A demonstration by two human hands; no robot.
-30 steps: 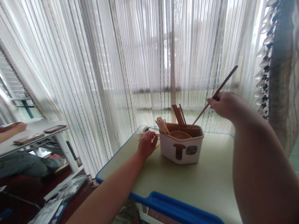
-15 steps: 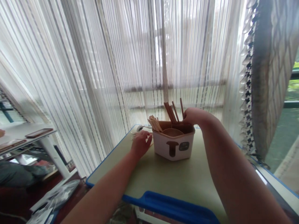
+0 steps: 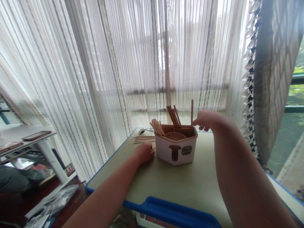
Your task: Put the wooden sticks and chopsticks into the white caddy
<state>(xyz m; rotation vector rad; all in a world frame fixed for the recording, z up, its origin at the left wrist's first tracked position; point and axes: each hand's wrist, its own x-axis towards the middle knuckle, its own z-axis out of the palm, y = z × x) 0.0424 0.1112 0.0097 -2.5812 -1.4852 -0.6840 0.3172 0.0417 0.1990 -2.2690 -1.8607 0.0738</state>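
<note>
A white holder with a brown rim [image 3: 175,162] stands on the table, divided into compartments. Pale thin sticks [image 3: 157,127] lean in its left side, and a bundle of brown chopsticks [image 3: 174,117] leans at the back. One lone chopstick [image 3: 192,112] stands nearly upright at the right back corner. Beside it is my right hand [image 3: 206,121], thumb tip at the chopstick and other fingers loosely bent below, not wrapped round it. My left hand [image 3: 144,152] rests on the table left of the holder, fingers closed; a short end of a thin wooden stick [image 3: 154,148] pokes out from them.
More pale sticks [image 3: 143,138] lie on the table behind my left hand, near a metal ladle [image 3: 142,130]. The table [image 3: 166,183] has a blue edge. A striped curtain [image 3: 118,63] hangs behind it. Another table [image 3: 14,136] stands at the left.
My right hand has moved right, out from the holder's back; the lone chopstick now stands farther right and straighter. My left hand has drawn nearer and lower, its fingers closing, uncovering the loose sticks.
</note>
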